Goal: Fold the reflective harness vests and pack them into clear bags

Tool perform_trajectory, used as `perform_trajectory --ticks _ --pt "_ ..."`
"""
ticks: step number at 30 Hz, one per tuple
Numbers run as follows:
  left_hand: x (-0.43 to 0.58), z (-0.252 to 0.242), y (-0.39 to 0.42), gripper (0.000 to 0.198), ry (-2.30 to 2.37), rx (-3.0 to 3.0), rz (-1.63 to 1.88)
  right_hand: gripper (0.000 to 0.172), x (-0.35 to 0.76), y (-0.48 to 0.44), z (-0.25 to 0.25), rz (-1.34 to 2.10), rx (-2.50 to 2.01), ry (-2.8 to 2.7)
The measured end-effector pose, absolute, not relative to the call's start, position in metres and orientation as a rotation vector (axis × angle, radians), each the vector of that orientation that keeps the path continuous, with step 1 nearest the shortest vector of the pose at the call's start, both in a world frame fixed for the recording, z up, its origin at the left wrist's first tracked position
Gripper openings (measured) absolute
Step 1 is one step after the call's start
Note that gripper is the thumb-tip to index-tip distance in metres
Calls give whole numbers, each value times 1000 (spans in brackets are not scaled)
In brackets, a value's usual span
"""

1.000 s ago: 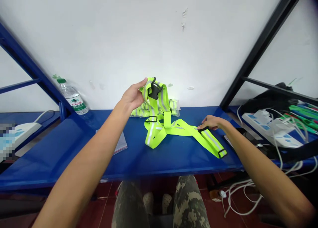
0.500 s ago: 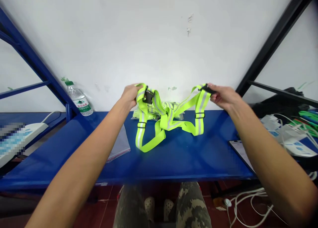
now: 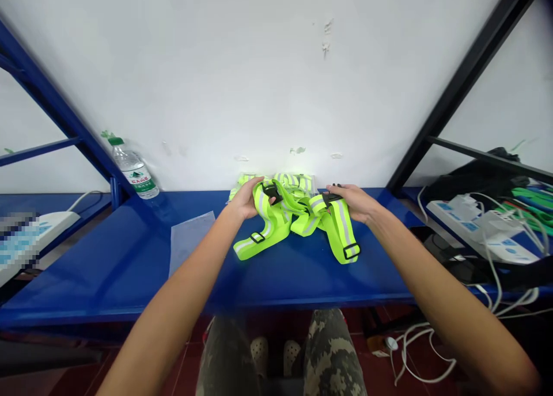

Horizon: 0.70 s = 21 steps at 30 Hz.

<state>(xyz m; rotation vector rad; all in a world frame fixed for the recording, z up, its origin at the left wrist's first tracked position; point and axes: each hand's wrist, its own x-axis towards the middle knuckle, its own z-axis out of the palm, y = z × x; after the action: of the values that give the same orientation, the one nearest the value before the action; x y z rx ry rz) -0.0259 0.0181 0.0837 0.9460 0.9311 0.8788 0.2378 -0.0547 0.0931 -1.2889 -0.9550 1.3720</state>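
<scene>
A neon yellow-green reflective vest, made of elastic straps with silver stripes, lies partly bunched on the blue table between my hands. My left hand is closed on its left side, next to a black buckle. On the other side, my right hand grips the straps by another black buckle. Black slider rings sit on the two straps hanging toward me. Behind the vest, clear bags of similar folded straps rest against the wall.
A clear plastic bag lies flat on the blue table, left of the vest. A water bottle leans at the back left. White power strips and cables crowd the right side. Metal frames flank the table.
Both hands have come down and closer together, lowering the vest from its stretched, raised position onto the table. The straps now bunch in the middle.
</scene>
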Motion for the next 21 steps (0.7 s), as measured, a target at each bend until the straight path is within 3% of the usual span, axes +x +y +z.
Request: perform_trajectory --ticks 4,8,12,17,21 --pt "-28 80 2 23 824 853 955 7 245 -54 88 1371 -1239 -889" --pt "-6 90 -17 33 817 1229 843 29 243 -54 97 1326 -1133 -1057" --pt "24 93 -29 72 777 1597 713 36 228 -62 110 1217 -1071 -1280" --pt "37 93 -29 63 755 1697 695 36 220 -68 120 904 -1032 -1435" --pt "33 92 -24 79 945 1657 821 30 232 -62 124 638 -960 -1279"
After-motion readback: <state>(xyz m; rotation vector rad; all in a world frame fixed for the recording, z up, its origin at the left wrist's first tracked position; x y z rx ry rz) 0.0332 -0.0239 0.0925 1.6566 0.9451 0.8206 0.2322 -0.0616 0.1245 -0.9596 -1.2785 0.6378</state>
